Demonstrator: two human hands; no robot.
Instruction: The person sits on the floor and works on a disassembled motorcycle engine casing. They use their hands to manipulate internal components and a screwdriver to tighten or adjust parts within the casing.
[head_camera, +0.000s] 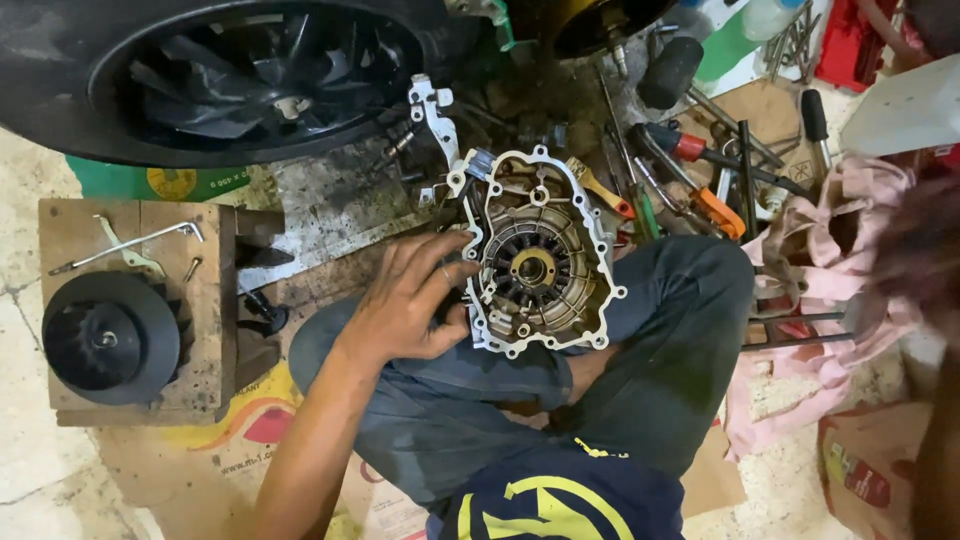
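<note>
Head view looked down on a black scooter wheel (215, 75) lying across the floor's far-left edge, with the seated person's grey-trousered knees (690, 300) below it. A pink rag (835, 270) was heaped at the right, just beside a scatter of screwdrivers and wrenches (700, 175). On the wooden block (210, 330) at the left sat a black finned pulley (108, 338), and a bent metal rod (130, 243) lay near the block's far edge. Resting on the person's lap was the aluminium engine cover (540, 262), open side up. Left hand (405, 300) gripped its left rim, fingers spread. Right hand (925, 260) was blurred at the right edge; its grip could not be told.
</note>
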